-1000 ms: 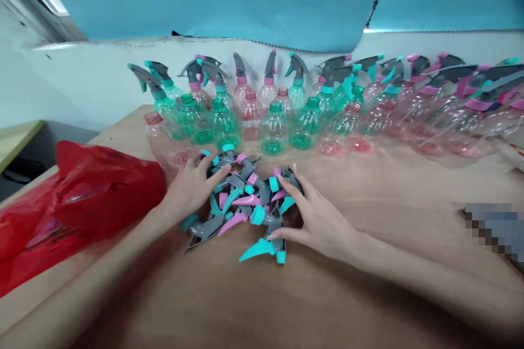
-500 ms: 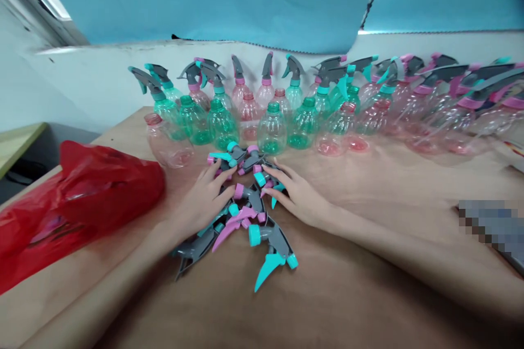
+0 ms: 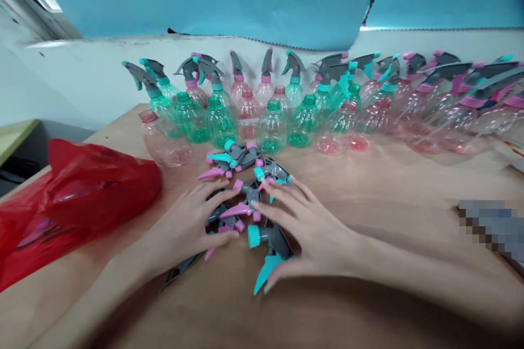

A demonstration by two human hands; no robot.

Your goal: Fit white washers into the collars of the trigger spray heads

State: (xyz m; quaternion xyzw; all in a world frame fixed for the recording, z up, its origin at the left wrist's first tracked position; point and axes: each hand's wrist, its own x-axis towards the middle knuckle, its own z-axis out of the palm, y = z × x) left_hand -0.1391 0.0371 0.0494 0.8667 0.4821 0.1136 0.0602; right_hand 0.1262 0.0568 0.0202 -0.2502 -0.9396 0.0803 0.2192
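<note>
Several grey spray heads with pink or turquoise triggers and collars lie in a loose heap on the wooden table. My left hand (image 3: 190,223) rests over the heap's left side, fingers spread, partly covering some heads. My right hand (image 3: 311,223) spans the right side with its fingers apart. Its thumb is by a turquoise-collared spray head (image 3: 273,245), and its fingertips are near a pink-triggered spray head (image 3: 248,202). Farther back, a turquoise-triggered spray head (image 3: 229,154) lies beyond both hands. Neither hand is closed around anything.
Behind the heap stand open-necked green bottles (image 3: 272,128) and pink bottles (image 3: 164,142). Bottles with spray heads fitted (image 3: 295,79) line the wall. On the left lies a red plastic bag (image 3: 102,185). A blurred-out flat object (image 3: 491,229) sits at the right edge of the table (image 3: 388,305).
The heap has spread out, with some heads pushed toward the bottles and others nearer me. Both hands have come back toward me, and my right hand's fingers have spread wider.
</note>
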